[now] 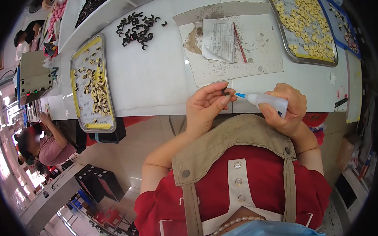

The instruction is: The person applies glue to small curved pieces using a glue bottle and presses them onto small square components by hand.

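Squeeze bottle (269, 103), tray (314, 61) of pieces (307, 22)

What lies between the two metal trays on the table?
Head view: black curved pieces, loosely piled, then a stained board bearing a paper sheet and thin red stick.

Small-parts workshop. White bench (165, 90) bearing a left tray (109, 86) and right tray (314, 61), both metal, each with many like pieces; loose heap of dark curved pieces (138, 31); printed sheet (218, 40). Wearer's tan apron (234, 130). Another person (52, 147) at left, also bench-side.
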Motion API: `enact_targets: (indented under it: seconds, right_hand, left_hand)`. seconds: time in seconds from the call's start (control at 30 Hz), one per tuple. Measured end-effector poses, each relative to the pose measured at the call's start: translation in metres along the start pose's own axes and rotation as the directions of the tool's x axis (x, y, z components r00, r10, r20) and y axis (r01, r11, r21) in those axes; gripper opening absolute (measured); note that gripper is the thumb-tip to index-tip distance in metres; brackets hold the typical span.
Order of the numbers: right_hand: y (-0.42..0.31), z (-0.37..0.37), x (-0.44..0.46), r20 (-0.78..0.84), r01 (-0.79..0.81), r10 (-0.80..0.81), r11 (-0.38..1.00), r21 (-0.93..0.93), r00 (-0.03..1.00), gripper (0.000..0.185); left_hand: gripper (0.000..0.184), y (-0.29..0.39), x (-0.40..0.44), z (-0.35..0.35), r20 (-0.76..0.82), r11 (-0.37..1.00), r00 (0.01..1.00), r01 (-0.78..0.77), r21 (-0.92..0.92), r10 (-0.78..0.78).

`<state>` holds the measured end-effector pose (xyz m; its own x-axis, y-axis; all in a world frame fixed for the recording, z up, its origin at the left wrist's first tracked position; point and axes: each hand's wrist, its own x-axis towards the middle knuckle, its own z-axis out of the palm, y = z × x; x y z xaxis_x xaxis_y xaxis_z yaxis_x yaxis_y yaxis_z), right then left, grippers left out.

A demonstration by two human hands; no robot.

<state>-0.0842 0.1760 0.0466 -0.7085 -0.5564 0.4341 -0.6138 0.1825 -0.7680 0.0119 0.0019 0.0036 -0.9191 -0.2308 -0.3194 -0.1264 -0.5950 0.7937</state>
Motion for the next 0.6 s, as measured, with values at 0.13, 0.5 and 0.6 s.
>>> enact_targets:
  seconds: [0.13, 0.5, 0.6]
  right_hand:
    - [-0.0029, 0.0023, 0.0013, 0.015, 0.017, -0.017, 1.0, -0.008, 1.0, 0.018]
    - [-0.0057, 0.0067, 0.0051, 0.029, 0.052, -0.052, 0.999, 0.005, 0.998, 0.017]
    - [-0.0048, 0.006, 0.0044, 0.019, 0.049, -0.049, 0.999, 0.003, 0.999, 0.017]
  left_hand:
    - [0.029, -0.0015, 0.0, -0.0036, 0.012, 0.999, 0.999, -0.03, 0.013, 0.03]
    - [0.028, 0.0004, -0.0017, -0.0052, 0.028, 0.999, 0.999, -0.041, 0.004, 0.041]
    - [0.028, 0.0002, -0.0017, -0.0041, 0.028, 0.999, 0.999, -0.042, 0.008, 0.041]
